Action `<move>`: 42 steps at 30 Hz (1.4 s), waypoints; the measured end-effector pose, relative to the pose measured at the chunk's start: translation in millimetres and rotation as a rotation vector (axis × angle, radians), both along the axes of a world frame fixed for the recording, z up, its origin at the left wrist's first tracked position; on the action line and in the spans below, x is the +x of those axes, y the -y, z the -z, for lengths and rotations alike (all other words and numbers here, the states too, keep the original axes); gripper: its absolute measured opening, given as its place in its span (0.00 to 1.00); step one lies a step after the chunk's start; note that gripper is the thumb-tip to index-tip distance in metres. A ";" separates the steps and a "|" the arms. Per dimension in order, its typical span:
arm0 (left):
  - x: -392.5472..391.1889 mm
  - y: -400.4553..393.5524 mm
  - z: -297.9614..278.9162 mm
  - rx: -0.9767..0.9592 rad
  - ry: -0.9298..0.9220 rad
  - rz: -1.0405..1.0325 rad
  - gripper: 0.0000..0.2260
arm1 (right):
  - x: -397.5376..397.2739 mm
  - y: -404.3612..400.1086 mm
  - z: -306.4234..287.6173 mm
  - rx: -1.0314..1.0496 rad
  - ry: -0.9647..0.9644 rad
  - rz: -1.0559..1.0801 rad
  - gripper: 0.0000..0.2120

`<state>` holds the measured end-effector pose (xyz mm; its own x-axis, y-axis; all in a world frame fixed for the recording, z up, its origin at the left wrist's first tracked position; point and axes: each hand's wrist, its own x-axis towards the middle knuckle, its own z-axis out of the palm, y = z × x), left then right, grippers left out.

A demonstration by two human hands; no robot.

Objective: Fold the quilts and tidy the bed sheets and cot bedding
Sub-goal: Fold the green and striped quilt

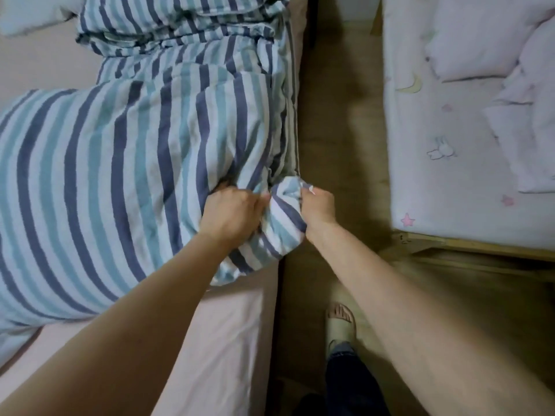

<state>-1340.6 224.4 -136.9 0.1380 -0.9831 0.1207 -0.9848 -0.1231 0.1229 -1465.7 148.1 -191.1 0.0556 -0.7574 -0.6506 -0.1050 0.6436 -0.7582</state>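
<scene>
A blue, teal and white striped quilt [126,151] lies bunched across the pink bed sheet [216,340], its far end piled in folds at the head of the bed. My left hand [231,211] grips the quilt near its lower right corner, fingers curled into the fabric. My right hand [319,207] holds the bunched corner of the same quilt at the bed's right edge. Across the aisle, the cot sheet [444,181], white-pink with stars, a moon and rabbits, carries a rumpled pale pink cot quilt [510,70].
A narrow strip of wooden floor [336,130] runs between the bed and the cot. My foot in a sandal [341,321] stands there. The cot's wooden frame [468,246] edges the right side. A white pillow [27,13] sits at the bed's far left.
</scene>
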 end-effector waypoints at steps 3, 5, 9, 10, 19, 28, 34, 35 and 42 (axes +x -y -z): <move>6.1 7.8 -15.6 0.081 0.007 0.006 0.19 | -24.1 4.0 -14.1 -0.139 -0.153 -0.108 0.13; -5.9 16.4 -18.0 0.229 0.025 0.017 0.18 | -47.6 -0.4 -4.1 -0.132 -0.335 -0.195 0.14; -44.1 34.5 -21.3 0.311 0.025 0.148 0.17 | -76.5 -13.0 -2.1 -0.190 -0.600 -0.298 0.11; -50.7 38.3 -20.6 0.347 0.014 0.214 0.18 | -78.4 -15.3 -2.8 -0.185 -0.656 -0.326 0.10; -19.0 6.8 -10.7 -0.049 -0.059 -0.137 0.22 | -51.1 -13.3 -13.4 -0.088 -0.175 -0.628 0.12; 16.8 21.0 -15.2 0.595 -0.191 -0.040 0.30 | -61.8 -7.4 -31.6 -0.078 -0.785 -0.807 0.08; 66.0 49.6 -68.4 0.445 -0.090 -0.159 0.30 | -0.2 53.6 -93.7 -0.489 -0.595 -0.796 0.09; 73.0 54.0 -73.5 0.434 -0.074 -0.184 0.30 | 9.7 60.9 -98.6 -0.567 -0.594 -0.854 0.12; 158.7 105.6 -58.4 0.497 0.012 -0.429 0.33 | 132.4 176.6 -91.3 -0.967 -0.850 -1.365 0.32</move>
